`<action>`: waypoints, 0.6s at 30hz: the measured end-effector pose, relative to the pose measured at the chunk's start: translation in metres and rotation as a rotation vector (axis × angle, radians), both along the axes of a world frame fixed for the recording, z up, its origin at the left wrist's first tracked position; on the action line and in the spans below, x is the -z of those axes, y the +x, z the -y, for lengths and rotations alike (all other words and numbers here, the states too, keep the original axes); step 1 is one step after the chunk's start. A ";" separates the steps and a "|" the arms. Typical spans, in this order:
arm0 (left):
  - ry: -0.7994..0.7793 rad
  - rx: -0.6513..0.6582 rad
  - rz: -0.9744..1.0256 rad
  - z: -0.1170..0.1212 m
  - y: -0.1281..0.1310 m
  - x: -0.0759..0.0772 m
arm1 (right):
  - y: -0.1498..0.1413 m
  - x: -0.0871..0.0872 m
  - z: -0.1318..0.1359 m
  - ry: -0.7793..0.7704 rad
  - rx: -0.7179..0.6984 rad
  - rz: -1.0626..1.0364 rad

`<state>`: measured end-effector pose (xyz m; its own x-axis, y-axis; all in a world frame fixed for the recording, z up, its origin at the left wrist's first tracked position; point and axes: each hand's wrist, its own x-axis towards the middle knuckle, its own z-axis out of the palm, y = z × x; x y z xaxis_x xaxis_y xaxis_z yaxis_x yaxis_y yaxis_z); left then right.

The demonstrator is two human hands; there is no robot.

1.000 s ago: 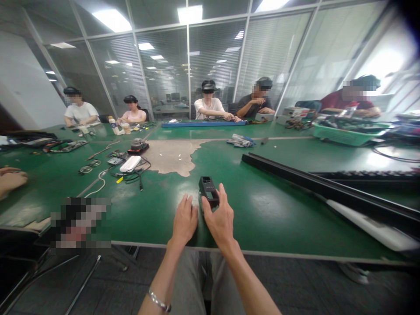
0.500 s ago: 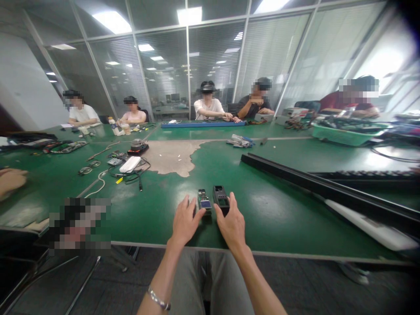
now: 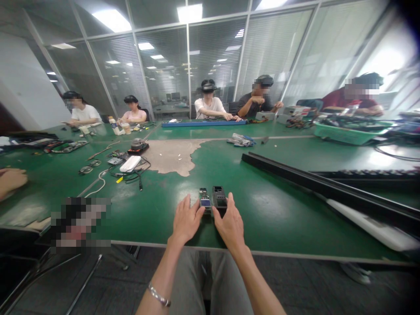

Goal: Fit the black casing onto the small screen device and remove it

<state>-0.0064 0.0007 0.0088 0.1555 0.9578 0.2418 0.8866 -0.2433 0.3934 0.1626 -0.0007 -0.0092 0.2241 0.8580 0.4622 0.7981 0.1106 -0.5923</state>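
Note:
A small circuit board with a little screen lies on the green table in front of me. Just right of it is a black plastic casing with cut-out windows. My left hand is open, fingers stretched out, its thumb tip against or very near the board's lower left side. Around the lower end of the casing is my right hand, thumb at its left edge and fingers along its right side. The undersides of both parts are hidden.
A long black rail and a white bar lie to the right. At left are a white adapter with cables and a speaker-like part. Farther back stands a green basket. Several people sit around the table; another person's hand is at far left.
My hands have barely moved. Green showed through the casing's lower window before; it looks dark now. Across the table, a person in dark clothing has lowered one hand from the face.

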 end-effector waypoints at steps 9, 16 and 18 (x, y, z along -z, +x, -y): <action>0.013 -0.006 -0.010 0.001 0.001 0.000 | 0.001 0.002 0.001 0.071 -0.007 -0.015; 0.006 -0.023 0.043 0.001 -0.002 0.003 | 0.001 -0.004 0.007 0.042 -0.024 -0.075; 0.009 -0.027 0.104 0.000 -0.004 0.004 | 0.002 -0.008 0.009 0.044 0.006 -0.125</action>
<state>-0.0100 0.0005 0.0048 0.1030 0.9591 0.2637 0.8474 -0.2235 0.4817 0.1646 -0.0100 -0.0012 0.2870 0.8361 0.4676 0.7189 0.1346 -0.6819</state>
